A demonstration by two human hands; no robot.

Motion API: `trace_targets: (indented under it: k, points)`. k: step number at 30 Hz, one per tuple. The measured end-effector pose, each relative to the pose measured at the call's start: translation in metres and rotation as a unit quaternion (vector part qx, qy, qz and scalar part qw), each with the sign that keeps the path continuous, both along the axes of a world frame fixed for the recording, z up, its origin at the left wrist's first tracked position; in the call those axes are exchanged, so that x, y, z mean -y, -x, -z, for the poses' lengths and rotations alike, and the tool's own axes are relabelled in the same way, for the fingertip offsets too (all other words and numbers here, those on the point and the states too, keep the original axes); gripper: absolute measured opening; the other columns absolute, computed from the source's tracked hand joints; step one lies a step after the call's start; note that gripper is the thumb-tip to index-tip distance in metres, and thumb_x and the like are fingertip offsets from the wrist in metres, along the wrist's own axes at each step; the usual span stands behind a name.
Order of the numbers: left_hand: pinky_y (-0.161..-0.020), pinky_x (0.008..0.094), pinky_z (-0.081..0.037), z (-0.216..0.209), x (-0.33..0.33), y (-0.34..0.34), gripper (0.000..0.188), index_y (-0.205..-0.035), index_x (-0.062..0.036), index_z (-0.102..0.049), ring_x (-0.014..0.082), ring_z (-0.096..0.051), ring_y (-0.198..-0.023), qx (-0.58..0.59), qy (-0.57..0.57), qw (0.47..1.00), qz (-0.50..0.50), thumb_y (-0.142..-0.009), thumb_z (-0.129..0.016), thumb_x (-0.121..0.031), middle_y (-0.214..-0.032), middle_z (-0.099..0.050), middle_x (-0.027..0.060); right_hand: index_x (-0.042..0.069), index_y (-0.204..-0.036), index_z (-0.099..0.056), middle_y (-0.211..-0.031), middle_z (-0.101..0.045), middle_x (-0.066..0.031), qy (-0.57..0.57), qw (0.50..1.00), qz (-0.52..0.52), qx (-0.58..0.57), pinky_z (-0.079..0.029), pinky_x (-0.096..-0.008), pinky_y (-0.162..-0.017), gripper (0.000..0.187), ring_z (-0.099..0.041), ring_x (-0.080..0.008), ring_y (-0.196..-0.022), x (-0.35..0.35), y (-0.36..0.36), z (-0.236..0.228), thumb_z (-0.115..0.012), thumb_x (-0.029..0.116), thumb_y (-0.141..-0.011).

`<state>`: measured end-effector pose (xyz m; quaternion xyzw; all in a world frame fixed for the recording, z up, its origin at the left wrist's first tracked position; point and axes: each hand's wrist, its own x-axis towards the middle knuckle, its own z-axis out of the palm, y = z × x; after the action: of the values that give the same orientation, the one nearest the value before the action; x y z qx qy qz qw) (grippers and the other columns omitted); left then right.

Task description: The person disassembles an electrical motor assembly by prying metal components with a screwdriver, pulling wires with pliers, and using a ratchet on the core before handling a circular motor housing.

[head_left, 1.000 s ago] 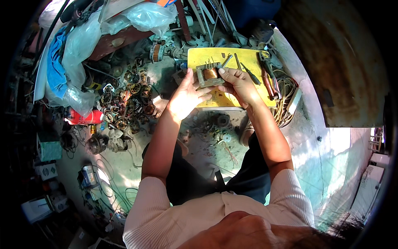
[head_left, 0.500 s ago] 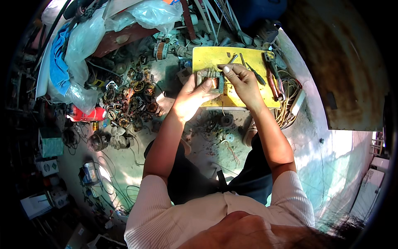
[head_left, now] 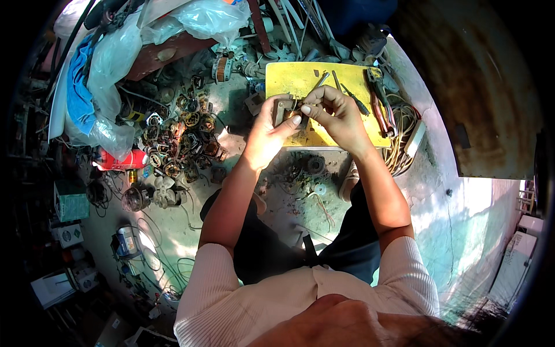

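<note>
A small transformer [head_left: 281, 110] with a metal core and copper winding is held over the near part of a yellow board [head_left: 283, 75]. My left hand [head_left: 267, 133] is closed round its left side, thumb along the near face. At the right side of the transformer, my right hand [head_left: 340, 118] is closed in a pinch, thumb against forefinger. What those fingertips grip is too small and too covered to make out. Beyond my right hand lie a dark-handled screwdriver [head_left: 357, 103] and a slim metal tool [head_left: 322, 80]. Long red-handled cutters [head_left: 380, 101] rest along the board's right edge.
Left of the board is a heap of old motor coils [head_left: 188, 130]. A red bottle [head_left: 124, 159] and plastic bags [head_left: 115, 75] lie farther left. Coiled cable [head_left: 402, 159] sits right of the board, with loose wires and scrap [head_left: 315, 166] between my feet.
My right hand has come slightly left and nearer, its fingers more curled at the transformer. The transformer has turned in my left hand, showing less of its copper winding.
</note>
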<state>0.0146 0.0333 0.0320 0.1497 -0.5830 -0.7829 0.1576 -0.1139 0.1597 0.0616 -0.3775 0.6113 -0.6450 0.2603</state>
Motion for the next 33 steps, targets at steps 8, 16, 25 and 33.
trace_targets:
  k: [8, 16, 25, 33]
  points:
    - [-0.093, 0.0340, -0.052, -0.006, -0.005, 0.001, 0.046, -0.134, -0.0054, -0.034, 0.0172, -0.053, -0.110, -0.003, 0.001, 1.000, 0.010, -0.094, -0.056, -0.003, -0.121, -0.050, 0.0089, 0.002, -0.084, -0.062, -0.076, -0.063, -0.0009, -0.001, 0.993, 0.112, 0.027, -0.044, -0.0257, -0.069, 0.009, -0.056, -0.0116, -0.070, 0.006, -0.012, 0.003, -0.070, 0.007, -0.083]
    - [-0.093, 0.0325, -0.052, -0.007, -0.009, -0.002, 0.040, -0.130, -0.0017, -0.035, 0.0170, -0.056, -0.109, -0.042, -0.006, 0.999, -0.007, -0.095, -0.054, -0.003, -0.118, -0.053, 0.0093, 0.008, -0.080, -0.064, -0.078, -0.065, -0.0028, 0.081, 0.852, 0.107, -0.506, -0.038, -0.0334, -0.080, 0.010, -0.057, -0.0227, -0.069, 0.004, -0.021, -0.005, -0.067, 0.000, -0.074]
    - [-0.095, 0.0335, -0.048, 0.000, -0.007, 0.001, 0.040, -0.131, -0.0018, -0.036, 0.0154, -0.053, -0.112, -0.029, 0.128, 0.991, -0.018, -0.095, -0.055, -0.004, -0.122, -0.051, 0.0089, -0.001, -0.090, -0.060, -0.085, -0.066, -0.0050, 0.070, 0.987, 0.133, 0.060, -0.048, -0.0220, -0.073, 0.008, -0.059, -0.0072, -0.079, 0.015, -0.014, 0.016, -0.065, 0.006, -0.090]
    - [-0.099, 0.0302, -0.043, 0.007, -0.011, -0.001, 0.041, -0.131, 0.0000, -0.036, 0.0151, -0.053, -0.113, -0.037, 0.054, 0.996, -0.058, -0.095, -0.055, -0.003, -0.122, -0.052, 0.0097, 0.006, -0.081, -0.064, -0.084, -0.069, -0.0053, 0.091, 0.878, 0.112, -0.455, -0.040, -0.0325, -0.077, 0.009, -0.059, -0.0215, -0.072, 0.011, -0.025, 0.012, -0.069, 0.000, -0.077]
